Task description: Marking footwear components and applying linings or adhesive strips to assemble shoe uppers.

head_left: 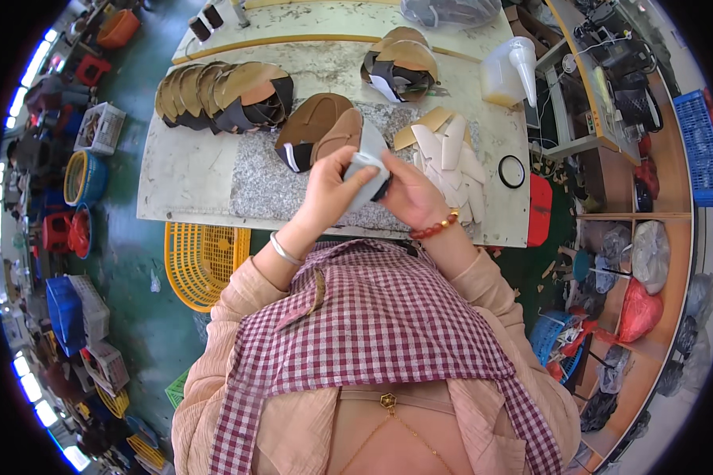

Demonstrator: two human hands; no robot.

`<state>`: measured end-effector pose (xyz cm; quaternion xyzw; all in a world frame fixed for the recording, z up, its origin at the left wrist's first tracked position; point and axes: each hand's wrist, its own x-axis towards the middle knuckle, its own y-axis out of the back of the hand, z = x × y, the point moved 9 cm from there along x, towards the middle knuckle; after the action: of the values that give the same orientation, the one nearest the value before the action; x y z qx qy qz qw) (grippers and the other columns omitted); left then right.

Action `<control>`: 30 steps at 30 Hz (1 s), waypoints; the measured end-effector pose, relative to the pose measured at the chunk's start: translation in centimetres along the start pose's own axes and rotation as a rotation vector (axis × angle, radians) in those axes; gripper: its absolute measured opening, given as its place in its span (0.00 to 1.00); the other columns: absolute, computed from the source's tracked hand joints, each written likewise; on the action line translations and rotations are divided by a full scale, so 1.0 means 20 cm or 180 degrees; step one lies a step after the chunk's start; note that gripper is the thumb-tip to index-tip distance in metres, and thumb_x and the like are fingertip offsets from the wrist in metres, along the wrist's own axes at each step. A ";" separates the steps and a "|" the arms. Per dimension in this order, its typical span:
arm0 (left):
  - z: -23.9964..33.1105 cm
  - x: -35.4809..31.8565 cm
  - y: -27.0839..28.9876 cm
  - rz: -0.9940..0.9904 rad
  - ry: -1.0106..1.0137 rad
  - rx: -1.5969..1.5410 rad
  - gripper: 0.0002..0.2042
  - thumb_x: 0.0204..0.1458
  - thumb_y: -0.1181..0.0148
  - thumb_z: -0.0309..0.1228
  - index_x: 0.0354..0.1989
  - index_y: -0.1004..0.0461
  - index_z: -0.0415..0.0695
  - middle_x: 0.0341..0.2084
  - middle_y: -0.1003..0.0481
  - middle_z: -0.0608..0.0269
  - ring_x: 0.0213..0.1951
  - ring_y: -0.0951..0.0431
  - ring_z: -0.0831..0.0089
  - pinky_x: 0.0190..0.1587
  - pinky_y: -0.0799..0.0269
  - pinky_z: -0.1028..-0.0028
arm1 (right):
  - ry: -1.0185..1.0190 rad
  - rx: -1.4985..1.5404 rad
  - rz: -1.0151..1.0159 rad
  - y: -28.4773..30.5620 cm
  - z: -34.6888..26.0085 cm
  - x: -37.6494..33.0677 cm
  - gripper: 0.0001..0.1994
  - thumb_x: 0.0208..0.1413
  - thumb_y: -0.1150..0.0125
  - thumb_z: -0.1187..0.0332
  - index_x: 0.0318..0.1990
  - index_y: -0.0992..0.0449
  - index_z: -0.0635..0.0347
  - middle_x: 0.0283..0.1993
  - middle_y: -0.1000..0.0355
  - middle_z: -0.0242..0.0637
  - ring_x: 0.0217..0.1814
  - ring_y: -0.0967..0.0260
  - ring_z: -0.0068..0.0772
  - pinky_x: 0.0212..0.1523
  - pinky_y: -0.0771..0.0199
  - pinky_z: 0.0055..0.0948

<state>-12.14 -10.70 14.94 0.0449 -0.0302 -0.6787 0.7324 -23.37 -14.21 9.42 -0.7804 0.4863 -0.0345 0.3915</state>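
Right of held brown piece [341,133]: cream strips [451,146], then black ring [500,172].

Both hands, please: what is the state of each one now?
Left hand: closed, holding the brown and pale grey shoe piece.
Right hand: closed on the same piece, at its right side.
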 end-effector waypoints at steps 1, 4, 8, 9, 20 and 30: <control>0.02 0.00 -0.03 -0.0128 -0.0083 0.0475 0.12 0.53 0.39 0.25 0.45 0.29 0.35 0.31 0.23 0.63 0.28 0.27 0.79 0.34 0.30 0.82 | -0.0145 0.0728 -0.0163 -0.03 0.02 0.01 0.14 0.62 0.43 0.66 0.49 0.26 0.66 0.43 0.24 0.39 0.41 0.26 0.30 0.43 0.26 0.26; -0.10 -0.07 -0.01 -0.0414 -0.0007 0.0902 0.12 0.52 0.38 0.25 0.43 0.29 0.35 0.31 0.24 0.64 0.28 0.28 0.80 0.33 0.31 0.83 | -0.0097 0.0938 0.0049 -0.01 -0.09 0.01 0.12 0.60 0.42 0.68 0.47 0.26 0.66 0.44 0.25 0.40 0.42 0.26 0.29 0.43 0.26 0.25; -0.16 -0.09 -0.03 -0.0630 0.0074 0.0830 0.11 0.52 0.38 0.26 0.41 0.28 0.36 0.31 0.24 0.66 0.28 0.30 0.80 0.33 0.32 0.84 | 0.0038 0.1011 0.0316 0.03 -0.14 0.00 0.10 0.59 0.40 0.71 0.44 0.26 0.66 0.44 0.25 0.41 0.42 0.26 0.28 0.44 0.26 0.23; -0.12 -0.08 -0.04 -0.0536 0.0103 0.0334 0.10 0.53 0.38 0.26 0.41 0.28 0.36 0.31 0.24 0.66 0.28 0.30 0.81 0.33 0.32 0.84 | 0.0096 0.0878 0.0364 0.05 -0.12 -0.01 0.10 0.59 0.40 0.71 0.44 0.26 0.66 0.43 0.25 0.41 0.42 0.27 0.28 0.44 0.26 0.22; -0.13 -0.01 -0.07 -0.0481 0.0578 -0.1674 0.11 0.59 0.44 0.29 0.46 0.26 0.39 0.37 0.24 0.64 0.35 0.27 0.80 0.40 0.32 0.84 | 0.0169 -0.0001 0.0141 -0.02 -0.10 -0.05 0.10 0.56 0.37 0.72 0.44 0.25 0.67 0.37 0.24 0.38 0.35 0.26 0.25 0.37 0.25 0.20; -0.24 -0.08 0.00 -0.0653 0.0657 -0.1111 0.12 0.58 0.44 0.28 0.48 0.26 0.38 0.41 0.24 0.61 0.40 0.24 0.73 0.46 0.30 0.79 | 0.1423 -0.2255 0.0024 -0.09 -0.87 0.23 0.11 0.51 0.33 0.67 0.36 0.22 0.66 0.34 0.22 0.39 0.29 0.28 0.21 0.30 0.27 0.16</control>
<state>-11.68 -9.06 10.24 -0.0105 0.1675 -0.7363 0.6555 -27.15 -27.51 21.05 -0.8383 0.5440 -0.0322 -0.0162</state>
